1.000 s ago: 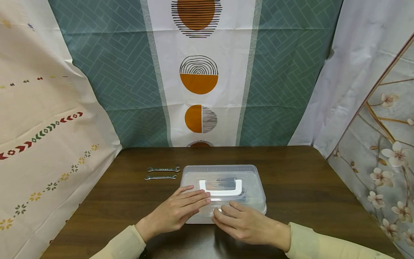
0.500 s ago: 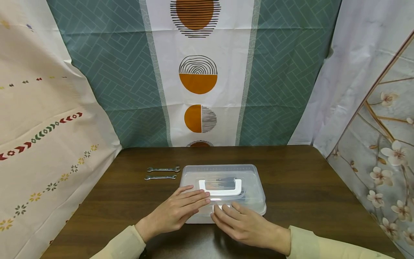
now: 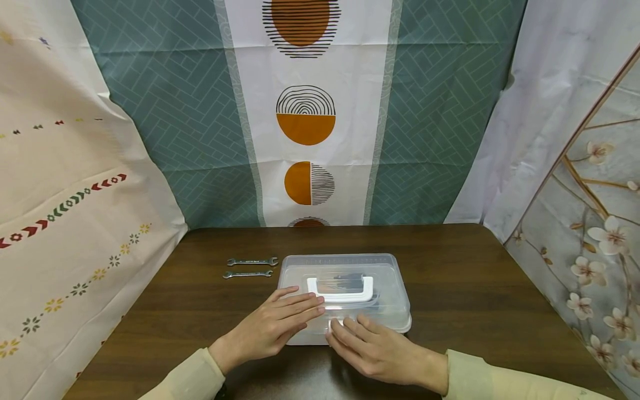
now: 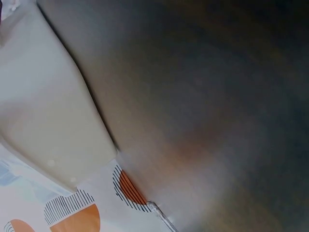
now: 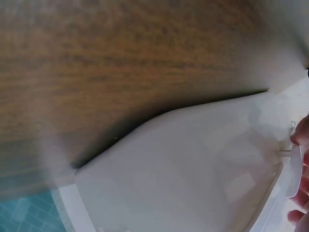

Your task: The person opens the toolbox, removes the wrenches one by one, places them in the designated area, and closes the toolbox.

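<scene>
A clear plastic storage box (image 3: 390, 300) with a lid and a white carry handle (image 3: 345, 298) stands at the middle of the table. My left hand (image 3: 272, 325) rests on the lid's front left, fingers straight, their tips beside the handle. At the front edge my right hand (image 3: 375, 350) holds the white latch (image 5: 295, 171) with bent fingers. The right wrist view shows the latch tab tilted out from the box wall, fingertips (image 5: 304, 133) about it. My right thumb is hidden in the head view. The contents show only as blurred shapes through the lid.
Two open-end wrenches, a far wrench (image 3: 252, 261) and a near wrench (image 3: 247, 274), lie side by side left of the box. The brown wooden table (image 3: 465, 289) ends at a patterned cloth (image 3: 310, 111) behind, with more cloths at both sides.
My right fingers have shifted slightly left at the latch, and a little more white shows there. My left hand, the box and the wrenches have stayed in place.
</scene>
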`<state>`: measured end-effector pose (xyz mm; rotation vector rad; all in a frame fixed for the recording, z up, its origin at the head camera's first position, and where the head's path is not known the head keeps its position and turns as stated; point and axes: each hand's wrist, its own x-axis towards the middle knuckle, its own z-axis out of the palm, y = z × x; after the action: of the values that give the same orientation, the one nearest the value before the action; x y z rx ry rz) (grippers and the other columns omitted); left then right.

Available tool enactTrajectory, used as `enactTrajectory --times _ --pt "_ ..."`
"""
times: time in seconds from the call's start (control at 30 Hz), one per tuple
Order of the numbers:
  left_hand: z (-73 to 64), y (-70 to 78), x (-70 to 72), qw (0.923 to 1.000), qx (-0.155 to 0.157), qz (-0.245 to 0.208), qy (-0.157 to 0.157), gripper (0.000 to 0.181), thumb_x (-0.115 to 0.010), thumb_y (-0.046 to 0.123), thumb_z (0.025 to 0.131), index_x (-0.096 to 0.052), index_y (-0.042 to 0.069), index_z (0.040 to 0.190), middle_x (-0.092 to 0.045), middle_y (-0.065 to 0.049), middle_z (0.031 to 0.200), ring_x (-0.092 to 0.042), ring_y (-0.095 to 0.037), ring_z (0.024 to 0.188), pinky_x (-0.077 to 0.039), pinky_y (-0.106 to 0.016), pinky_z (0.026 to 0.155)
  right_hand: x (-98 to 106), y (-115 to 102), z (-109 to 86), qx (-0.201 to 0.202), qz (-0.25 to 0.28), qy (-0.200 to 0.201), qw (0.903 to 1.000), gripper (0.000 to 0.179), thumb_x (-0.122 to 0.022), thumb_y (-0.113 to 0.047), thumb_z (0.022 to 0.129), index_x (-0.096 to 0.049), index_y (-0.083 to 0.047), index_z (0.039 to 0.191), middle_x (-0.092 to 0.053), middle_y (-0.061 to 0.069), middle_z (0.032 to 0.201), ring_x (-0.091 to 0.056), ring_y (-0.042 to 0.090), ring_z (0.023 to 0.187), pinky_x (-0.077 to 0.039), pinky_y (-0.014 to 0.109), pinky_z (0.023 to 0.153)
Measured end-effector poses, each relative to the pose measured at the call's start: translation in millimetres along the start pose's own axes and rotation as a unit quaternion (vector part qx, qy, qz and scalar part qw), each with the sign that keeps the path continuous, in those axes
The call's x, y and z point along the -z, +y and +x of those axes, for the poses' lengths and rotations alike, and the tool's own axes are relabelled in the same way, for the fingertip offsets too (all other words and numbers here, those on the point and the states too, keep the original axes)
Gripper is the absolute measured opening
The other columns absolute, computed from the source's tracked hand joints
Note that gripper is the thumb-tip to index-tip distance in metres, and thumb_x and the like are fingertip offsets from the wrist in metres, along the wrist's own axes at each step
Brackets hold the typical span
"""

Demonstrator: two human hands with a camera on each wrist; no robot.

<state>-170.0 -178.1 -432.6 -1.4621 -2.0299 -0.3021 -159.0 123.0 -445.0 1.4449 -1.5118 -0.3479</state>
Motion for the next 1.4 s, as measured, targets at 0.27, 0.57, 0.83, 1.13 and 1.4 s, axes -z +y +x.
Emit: enactTrajectory --times 0.27,0.57,0.83,1.13,1.4 --pt "0.4 -0.1 0.4 0.9999 0.003 -0.01 0.001 0.042 -0.048 0.022 0.111 -0.056 0.013 0.151 -0.055 -0.001 0.154 -0.053 -0.017 0.141 -0.038 -0.046 0.118 -2.4 -7.6 -6.8 0.006 -0.003 -0.03 0.9995 0.04 -0.034 -0.012 0.108 -0.068 -0.01 0.128 -0.068 0.011 0.128 -0.066 0.021 0.107 -0.056 0.032 0.088" --pt "0.7 -0.1 1.5 0.9997 0.008 -0.025 0.003 0.04 -0.049 0.02 0.111 -0.056 0.013 0.15 -0.058 0.0 0.151 -0.054 -0.016 0.139 -0.039 -0.046 0.116 2.2 -7.4 -3.5 0.007 0.04 -0.065 0.997 0.042 -0.032 -0.01 0.11 -0.067 -0.008 0.133 -0.066 0.012 0.133 -0.065 0.021 0.113 -0.055 0.031 0.096" --pt "1.8 -0.1 1.2 0.9987 0.016 -0.047 0.003 0.04 -0.05 0.018 0.11 -0.057 0.013 0.149 -0.059 0.0 0.15 -0.055 -0.016 0.138 -0.039 -0.046 0.115 1.1 -12.6 3.6 -0.006 0.042 -0.066 0.9969 0.042 -0.032 -0.008 0.109 -0.069 -0.006 0.128 -0.065 0.014 0.126 -0.064 0.023 0.109 -0.055 0.031 0.096" --pt "3.1 -0.4 2.5 0.9974 0.018 -0.069 0.014 0.041 -0.056 0.014 0.107 -0.059 0.013 0.147 -0.061 -0.001 0.147 -0.057 -0.016 0.136 -0.04 -0.045 0.114 -0.6 -20.2 2.5 -0.011 0.03 -0.073 0.9968 0.042 -0.031 -0.01 0.11 -0.068 -0.005 0.129 -0.065 0.015 0.127 -0.064 0.025 0.109 -0.056 0.033 0.097" --pt "4.9 -2.1 3.1 0.9977 0.02 -0.063 0.016 0.038 -0.05 0.015 0.11 -0.06 0.014 0.147 -0.062 0.0 0.146 -0.058 -0.014 0.135 -0.041 -0.044 0.112 -3.8 -14.7 4.3 0.01 0.019 -0.083 0.9963 0.043 -0.03 -0.011 0.109 -0.069 -0.006 0.128 -0.064 0.016 0.126 -0.063 0.024 0.107 -0.055 0.031 0.096"
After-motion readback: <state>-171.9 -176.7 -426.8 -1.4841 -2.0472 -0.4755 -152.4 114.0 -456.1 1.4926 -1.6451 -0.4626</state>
